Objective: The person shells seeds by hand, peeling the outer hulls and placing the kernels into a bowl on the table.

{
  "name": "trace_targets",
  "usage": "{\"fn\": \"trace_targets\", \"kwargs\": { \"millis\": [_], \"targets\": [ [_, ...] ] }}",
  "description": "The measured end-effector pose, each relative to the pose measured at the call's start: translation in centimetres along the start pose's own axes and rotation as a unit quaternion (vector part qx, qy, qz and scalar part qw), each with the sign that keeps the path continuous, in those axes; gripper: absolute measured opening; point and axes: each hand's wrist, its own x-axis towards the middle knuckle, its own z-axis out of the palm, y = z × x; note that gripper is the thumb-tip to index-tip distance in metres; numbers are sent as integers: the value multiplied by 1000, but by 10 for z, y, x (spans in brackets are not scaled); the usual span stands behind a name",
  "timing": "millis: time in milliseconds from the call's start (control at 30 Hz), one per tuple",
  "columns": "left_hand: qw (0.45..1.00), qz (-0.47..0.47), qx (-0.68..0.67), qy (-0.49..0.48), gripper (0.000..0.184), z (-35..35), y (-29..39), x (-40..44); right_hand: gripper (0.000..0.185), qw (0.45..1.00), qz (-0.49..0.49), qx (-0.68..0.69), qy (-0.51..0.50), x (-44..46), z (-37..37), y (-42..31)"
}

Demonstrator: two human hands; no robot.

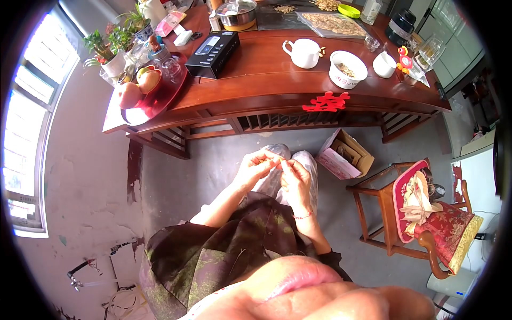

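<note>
Above the lap, the left hand [258, 165] and right hand [296, 178] meet, fingers pinched nearly closed on a tiny piece [281, 161] between them — too small to identify. Past the open carton [336, 162], the tabletop [256, 69] carries a white bowl [346, 82].

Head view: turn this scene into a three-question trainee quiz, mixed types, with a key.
1. Multiple choice: where do the fingertips of the left hand and right hand come together?
A) over the table
B) above the knees
C) over the chair

2. True or false: the pink cardboard box is closed.

3. Short answer: which arm wears the bracelet?

Key:
1. B, above the knees.
2. False; the pink cardboard box stands open.
3. The right arm.
</note>
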Motion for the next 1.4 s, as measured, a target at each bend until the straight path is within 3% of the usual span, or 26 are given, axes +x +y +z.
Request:
{"fn": "trace_targets", "kwargs": {
  "millis": [233, 467, 633, 733, 1200, 1400],
  "targets": [
    [999, 38, 15, -8, 15, 1, -2, -1, 16, 1000, -9, -13, -7, -2, 1, 0],
    [1000, 15, 20, -16, 16, -4, -2, -2, 18, 998, -39, -48, 19, -4, 3, 2],
    [996, 81, -11, -40, 23, -2, -6, 0, 19, 996, -53, -74, 18, -3, 3, 3],
    [997, 37, -7, -70, 21, -15, -7, 1, 17, 994, -63, -87, 11, -3, 5, 2],
    [997, 68, -6, -39, 13, 4, 3, -3, 18, 998, 38, 47, 3, -7, 6, -2],
    [998, 28, 28, -39, 11, 1, 18, -4, 21, 999, -1, -51, -16, -5, 2, -2]
  ]
}}
